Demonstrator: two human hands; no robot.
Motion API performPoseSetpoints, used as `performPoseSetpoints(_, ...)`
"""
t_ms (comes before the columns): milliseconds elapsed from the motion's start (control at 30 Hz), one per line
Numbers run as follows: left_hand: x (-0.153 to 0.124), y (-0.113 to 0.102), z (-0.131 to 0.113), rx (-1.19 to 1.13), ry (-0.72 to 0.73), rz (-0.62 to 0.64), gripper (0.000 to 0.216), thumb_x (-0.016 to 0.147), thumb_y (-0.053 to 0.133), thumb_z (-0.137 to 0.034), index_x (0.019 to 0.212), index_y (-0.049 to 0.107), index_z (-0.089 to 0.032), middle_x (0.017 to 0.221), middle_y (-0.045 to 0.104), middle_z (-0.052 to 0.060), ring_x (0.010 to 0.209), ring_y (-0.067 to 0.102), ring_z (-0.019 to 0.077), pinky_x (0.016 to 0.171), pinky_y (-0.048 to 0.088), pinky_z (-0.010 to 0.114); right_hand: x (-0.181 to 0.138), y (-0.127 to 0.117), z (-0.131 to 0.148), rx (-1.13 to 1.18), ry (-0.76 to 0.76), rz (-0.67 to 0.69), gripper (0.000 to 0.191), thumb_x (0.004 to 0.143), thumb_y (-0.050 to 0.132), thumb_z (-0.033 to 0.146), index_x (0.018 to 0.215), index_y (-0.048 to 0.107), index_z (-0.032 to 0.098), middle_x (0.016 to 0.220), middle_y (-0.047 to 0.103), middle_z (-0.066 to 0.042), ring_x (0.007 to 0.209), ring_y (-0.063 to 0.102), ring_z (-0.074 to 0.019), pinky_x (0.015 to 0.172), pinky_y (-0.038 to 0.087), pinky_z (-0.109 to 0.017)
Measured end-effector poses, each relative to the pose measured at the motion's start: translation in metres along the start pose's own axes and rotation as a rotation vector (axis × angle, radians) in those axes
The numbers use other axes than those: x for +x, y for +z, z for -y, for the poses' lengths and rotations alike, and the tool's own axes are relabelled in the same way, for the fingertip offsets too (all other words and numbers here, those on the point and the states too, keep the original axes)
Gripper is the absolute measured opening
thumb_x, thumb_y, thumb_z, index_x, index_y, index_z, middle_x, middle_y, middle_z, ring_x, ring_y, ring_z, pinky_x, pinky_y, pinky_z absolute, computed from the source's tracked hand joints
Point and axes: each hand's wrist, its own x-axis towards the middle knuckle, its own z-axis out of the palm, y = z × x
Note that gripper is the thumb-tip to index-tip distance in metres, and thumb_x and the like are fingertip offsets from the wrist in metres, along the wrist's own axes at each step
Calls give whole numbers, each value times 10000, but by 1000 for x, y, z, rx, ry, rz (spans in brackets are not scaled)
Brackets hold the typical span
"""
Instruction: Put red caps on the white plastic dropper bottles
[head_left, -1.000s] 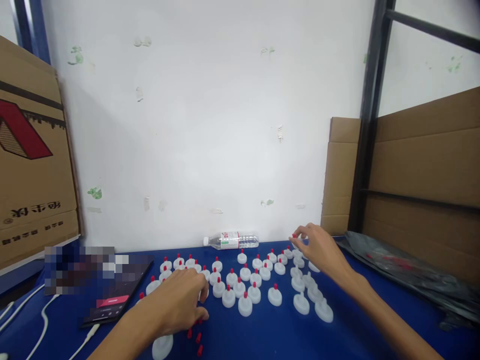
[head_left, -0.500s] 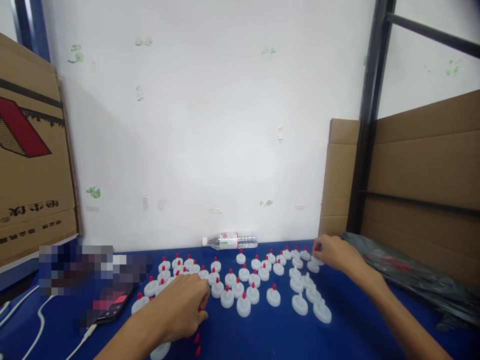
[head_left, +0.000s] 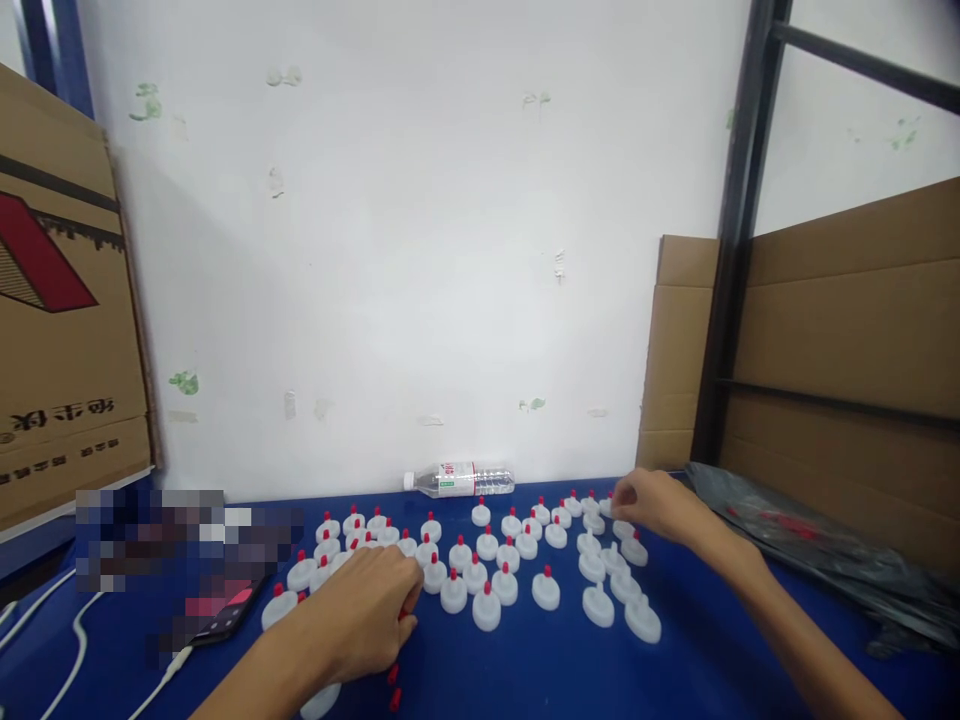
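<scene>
Many white round lids with upright nozzles stand across the blue table; most nozzles carry a small red cap, as on a front-middle lid (head_left: 487, 611). My left hand (head_left: 367, 610) is closed low over the left group, with a bit of red cap (head_left: 405, 612) showing at its fingers. Below it, loose red caps (head_left: 394, 685) lie on the table. My right hand (head_left: 654, 500) is pinched at the nozzle of a white lid (head_left: 622, 530); its fingers hide what they hold. Beside it is a red-capped lid (head_left: 634, 552), and nearer me several uncapped lids (head_left: 643, 622).
A clear plastic bottle (head_left: 461, 480) lies against the white wall. On the left are a phone (head_left: 225, 615), white cables (head_left: 79, 640) and a cardboard box (head_left: 67, 300). At right are dark plastic bags (head_left: 780, 535), cardboard (head_left: 847, 340) and a black metal post (head_left: 731, 260).
My right hand has shifted slightly left, uncovering a red-capped lid beside it, and is now at the neighbouring lid. My left hand has barely moved; more red shows at its fingers.
</scene>
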Motion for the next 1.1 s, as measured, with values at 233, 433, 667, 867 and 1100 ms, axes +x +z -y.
performPoseSetpoints(233,4,5,2,-20,-3,-7,53,795,647,-229,742,648,-224,832,709,30,804,649,236,614,335,290,2,10,11,35,-72,-78,161,874,650,304,897,777,207,843,757,-62,783,696,-220,620,403,-247)
performPoseSetpoints(433,11,4,3,-78,-1,24,61,802,689,-220,743,701,-221,813,742,21,840,679,245,618,323,278,11,32,11,3,-53,-150,152,873,624,196,955,753,190,912,752,-79,867,703,-235,664,413,-255)
performPoseSetpoints(667,9,3,2,-66,35,-15,233,899,624,-332,720,701,-205,779,734,51,811,689,262,626,354,296,16,46,5,29,-57,-153,140,796,660,103,867,759,171,861,751,-73,844,705,-220,652,416,-240)
performPoseSetpoints(867,6,7,5,7,68,-28,259,903,476,-165,757,686,-201,816,722,80,780,676,261,635,386,313,9,33,19,72,-131,-315,118,910,568,204,890,681,176,943,727,-79,906,677,-237,714,414,-273)
performPoseSetpoints(1100,12,18,15,14,90,-38,234,795,505,-79,803,689,-223,857,733,46,813,676,243,635,376,300,1,31,41,183,-277,-460,132,981,453,273,1016,565,210,1096,678,-81,931,661,-221,778,474,-303)
